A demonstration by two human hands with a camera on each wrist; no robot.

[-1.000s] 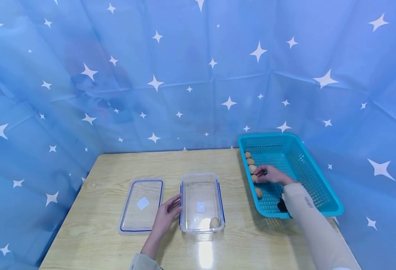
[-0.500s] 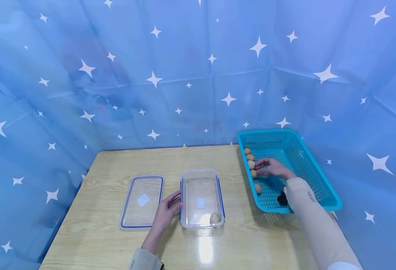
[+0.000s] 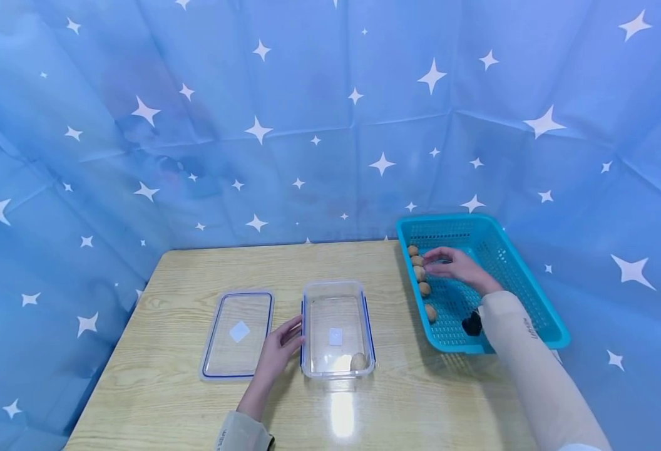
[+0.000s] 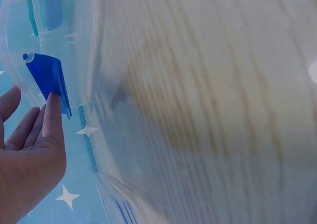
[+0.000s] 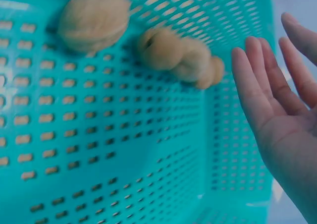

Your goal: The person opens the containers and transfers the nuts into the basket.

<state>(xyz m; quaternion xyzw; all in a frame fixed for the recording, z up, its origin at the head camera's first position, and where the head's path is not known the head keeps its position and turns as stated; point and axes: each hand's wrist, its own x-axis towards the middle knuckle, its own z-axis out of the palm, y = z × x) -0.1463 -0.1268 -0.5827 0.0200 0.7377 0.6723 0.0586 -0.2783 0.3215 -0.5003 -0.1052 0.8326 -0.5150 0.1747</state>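
Observation:
Several walnuts [image 3: 419,274] lie in a row along the left wall of a turquoise basket [image 3: 524,282]. Over them my right hand [image 3: 456,264] reaches in from the right, fingertips close to the far part of the row. In the right wrist view that hand [image 5: 282,120] has its fingers extended and nothing between them; one walnut [image 5: 94,18] sits apart from the others. My left hand [image 3: 276,354] touches the left side of a clear plastic container [image 3: 336,307], one fingertip on its blue latch [image 4: 47,78]. A single walnut [image 3: 358,361] is in the container's near right corner.
Left of the container lies its clear lid [image 3: 251,354] with a blue seal, flat on the wooden table [image 3: 156,376]. A small black object [image 3: 472,324] shows by the right cuff, over the basket. A blue star-printed curtain [image 3: 330,156] stands behind the table.
My right hand has shifted slightly toward the far end of the walnut row, and its fingers have straightened. The left hand stays at the container. The head view has tilted down a little.

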